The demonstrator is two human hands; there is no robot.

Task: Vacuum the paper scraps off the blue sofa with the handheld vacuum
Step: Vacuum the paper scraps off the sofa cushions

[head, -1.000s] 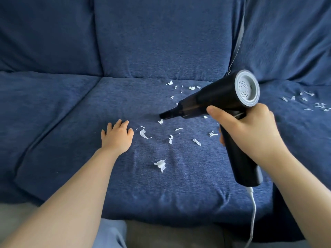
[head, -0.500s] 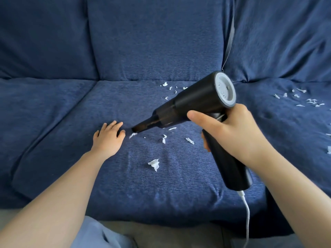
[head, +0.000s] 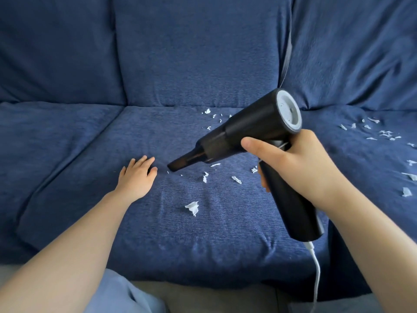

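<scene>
I see right hand [head: 300,168] clamped round handheld vacuum [head: 259,141], nozzle low over middle seat cushion [head: 158,233], just right of flat, fingers-straight left hand [head: 137,177]. Risks, my guess: largest paper scrap [head: 192,207] clogs nozzle; far-right paper scraps [head: 383,134] missed; white cord [head: 316,267] snags.

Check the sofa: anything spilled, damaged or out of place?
Only the torn white paper scraps look out of place: they litter the blue fabric sofa, on the middle seat cushion and the one to its right. No damage shows on the black handheld vacuum.
</scene>
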